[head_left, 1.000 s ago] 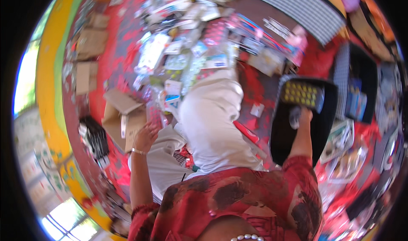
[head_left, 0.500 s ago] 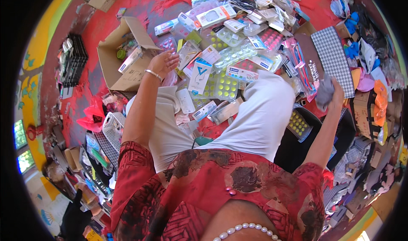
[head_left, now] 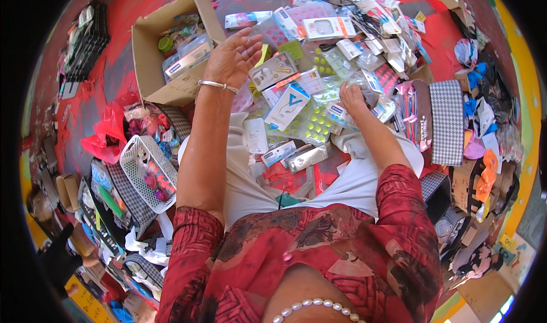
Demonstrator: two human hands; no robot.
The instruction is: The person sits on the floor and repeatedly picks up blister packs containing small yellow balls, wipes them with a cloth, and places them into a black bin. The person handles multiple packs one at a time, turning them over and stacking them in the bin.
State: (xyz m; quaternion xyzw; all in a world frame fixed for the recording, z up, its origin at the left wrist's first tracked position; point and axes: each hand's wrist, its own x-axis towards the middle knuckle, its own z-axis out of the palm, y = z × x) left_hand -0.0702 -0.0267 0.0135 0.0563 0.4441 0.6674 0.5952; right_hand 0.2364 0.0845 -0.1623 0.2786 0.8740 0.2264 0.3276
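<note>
My left hand (head_left: 232,56) hovers with fingers spread and nothing in it above a heap of small packaged goods, a metal bangle (head_left: 215,84) on its wrist. It is nearest a clear blister pack (head_left: 273,71) and the open cardboard box (head_left: 152,58). My right hand (head_left: 354,97) is closed on a clear plastic packet (head_left: 367,96) in the middle of the heap, beside a sheet of yellow-green blister items (head_left: 310,124). A white and blue carton (head_left: 286,106) lies between the two hands. My white-trousered knees sit under the goods.
A white plastic basket (head_left: 147,172) with small items and a red plastic bag (head_left: 105,137) are at my left. A houndstooth-patterned flat box (head_left: 447,122) lies to the right, with more bags and clutter beyond. The floor is red.
The view has swung so the heap sits straight ahead. My right hand left the dark tray at my right and came onto the heap. My left hand has lifted over the packets.
</note>
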